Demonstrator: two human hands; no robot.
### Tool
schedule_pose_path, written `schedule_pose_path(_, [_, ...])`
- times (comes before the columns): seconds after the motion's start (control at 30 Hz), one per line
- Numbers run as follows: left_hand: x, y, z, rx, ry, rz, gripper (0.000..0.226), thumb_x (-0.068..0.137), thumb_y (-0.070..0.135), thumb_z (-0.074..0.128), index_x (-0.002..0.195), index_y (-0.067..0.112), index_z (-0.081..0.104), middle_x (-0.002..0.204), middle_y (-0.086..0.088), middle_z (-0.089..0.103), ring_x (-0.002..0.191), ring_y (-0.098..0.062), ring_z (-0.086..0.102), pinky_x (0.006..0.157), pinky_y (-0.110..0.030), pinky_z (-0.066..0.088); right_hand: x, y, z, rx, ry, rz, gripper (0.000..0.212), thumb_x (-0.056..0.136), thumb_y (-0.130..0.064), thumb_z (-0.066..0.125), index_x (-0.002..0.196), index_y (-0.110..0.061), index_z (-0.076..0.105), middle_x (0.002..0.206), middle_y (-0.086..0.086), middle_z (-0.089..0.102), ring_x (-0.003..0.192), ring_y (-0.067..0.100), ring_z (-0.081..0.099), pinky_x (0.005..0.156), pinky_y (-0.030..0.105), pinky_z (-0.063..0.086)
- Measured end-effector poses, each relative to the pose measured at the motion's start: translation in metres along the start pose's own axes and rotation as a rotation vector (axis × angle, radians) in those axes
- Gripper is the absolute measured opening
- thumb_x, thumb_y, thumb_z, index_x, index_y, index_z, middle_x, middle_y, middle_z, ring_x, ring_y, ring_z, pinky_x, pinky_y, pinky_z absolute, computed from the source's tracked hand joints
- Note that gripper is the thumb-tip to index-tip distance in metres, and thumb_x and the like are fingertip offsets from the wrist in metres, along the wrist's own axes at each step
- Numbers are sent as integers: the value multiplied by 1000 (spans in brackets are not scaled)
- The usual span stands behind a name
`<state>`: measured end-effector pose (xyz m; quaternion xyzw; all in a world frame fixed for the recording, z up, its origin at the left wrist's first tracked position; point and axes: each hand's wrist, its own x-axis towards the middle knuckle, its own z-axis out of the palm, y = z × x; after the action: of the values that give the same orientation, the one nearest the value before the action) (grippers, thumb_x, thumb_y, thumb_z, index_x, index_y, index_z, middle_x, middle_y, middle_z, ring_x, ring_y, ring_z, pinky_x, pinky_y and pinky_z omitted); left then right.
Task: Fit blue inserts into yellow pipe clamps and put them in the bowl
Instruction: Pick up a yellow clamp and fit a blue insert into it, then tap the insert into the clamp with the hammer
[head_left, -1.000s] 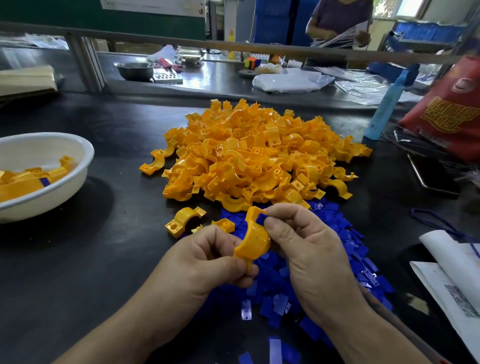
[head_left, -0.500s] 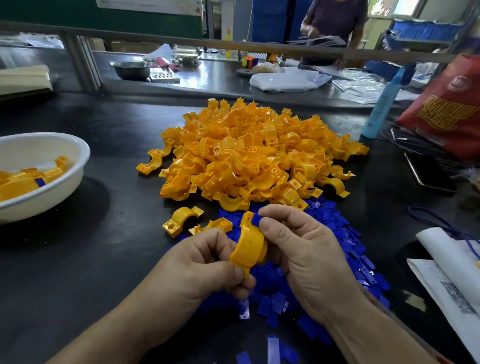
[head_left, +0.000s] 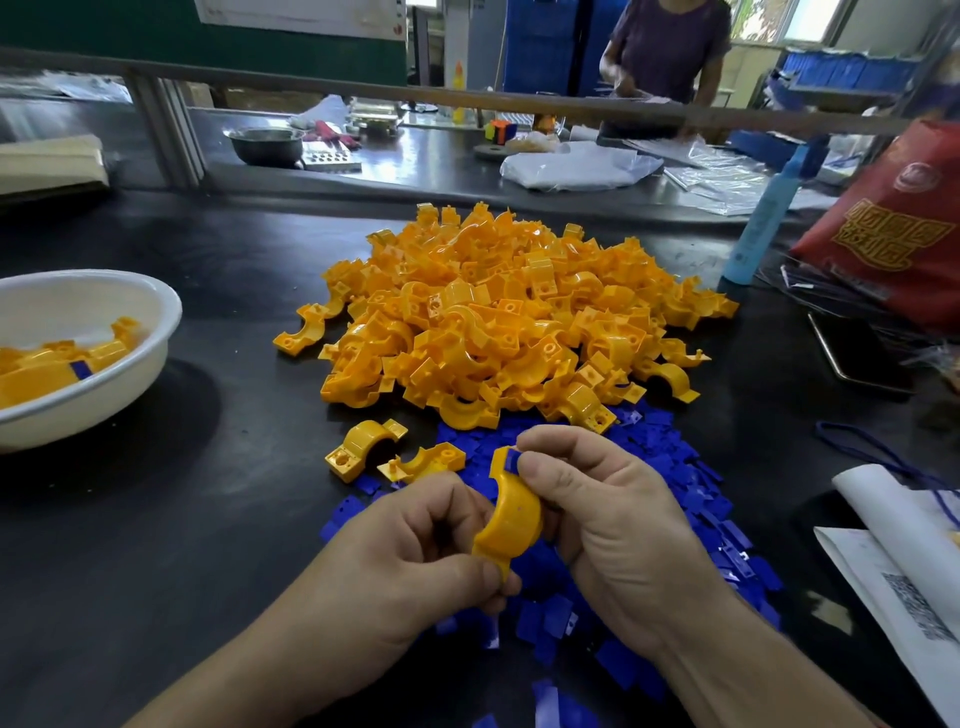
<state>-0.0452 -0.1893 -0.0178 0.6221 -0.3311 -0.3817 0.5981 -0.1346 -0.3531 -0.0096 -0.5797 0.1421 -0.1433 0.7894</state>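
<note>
A yellow pipe clamp sits gripped between both hands: the left hand pinches its lower end, the right hand presses a blue insert into its top. Beneath lie loose blue inserts, the heap of yellow clamps beyond; the white bowl stands well to the left.

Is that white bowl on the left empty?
No, the white bowl holds several yellow clamps, at least one showing a blue insert.

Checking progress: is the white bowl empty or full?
Partly filled: the white bowl holds several yellow clamps, its wall mostly bare.
</note>
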Motion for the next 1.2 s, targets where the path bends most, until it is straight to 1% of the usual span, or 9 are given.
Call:
schedule_pose_path(0.1, [0,-1,1,104,32,-3,24,66,42,80,80,27,66,95,-9,72,91,-29,70,82,-43,59,0,-1,-1,32,10,-13,21,68,-24,73,88,-20,75,85,6,71,75,17,65,65,29,53])
schedule_pose_path(0.2, [3,-3,0,14,87,-39,33,66,54,74,89,30,71,95,-5,73,88,-22,71,81,-39,59,-2,-1,-1,-59,-2,-57,21,70,-26,73,90,-20,75,86,3,72,78,15,66,67,26,52])
schedule_pose_path(0.47, [7,-4,-1,-58,216,-18,21,77,43,72,95,32,73,95,-9,73,83,-24,70,74,-37,59,-8,1,6,-258,-101,-91,19,74,-28,70,93,-29,73,99,-2,71,96,15,68,76,24,56])
schedule_pose_path(0.63, [7,-3,0,-47,264,7,26,69,44,67,90,31,73,93,-8,75,85,-27,71,77,-42,60,-6,4,7,-192,-72,-81,22,71,-28,73,93,-29,72,95,-1,72,92,16,69,74,23,55])
schedule_pose_path(0.8, [5,-4,-2,-11,268,-2,21,71,42,63,87,33,72,92,-3,75,86,-21,73,70,-31,60,-5,7,6,-225,-132,-69,17,75,-26,70,92,-26,72,94,2,71,87,17,70,71,24,56])
schedule_pose_path(0.87, [4,-2,-1,5,284,-18,22,70,42,63,87,33,73,92,-3,75,87,-22,73,75,-37,60,-7,6,8,-288,-125,-93,19,75,-32,68,94,-31,71,95,-4,70,86,13,69,69,22,56])
schedule_pose_path(1.0, [2,8,-13,-10,452,-47,21,67,40,65,84,32,73,87,-2,73,85,-27,69,75,-45,59,-9,-1,6,-673,8,-228,27,75,-55,58,100,-47,63,101,-18,65,92,5,65,76,25,56])
schedule_pose_path(1.13, [-1,17,-38,-82,662,-45,10,89,19,61,88,22,71,77,-2,72,66,-17,69,51,-34,56,-11,-22,-9,-690,273,-326,16,87,-33,59,100,-41,63,92,-10,69,83,2,66,67,18,55])
schedule_pose_path(1.2, [-2,18,-50,-86,701,-80,11,94,17,58,94,16,69,90,-13,72,73,-24,68,65,-44,55,-14,-37,-17,-764,338,-383,15,89,-30,59,99,-40,63,91,-12,67,80,-4,64,60,12,51])
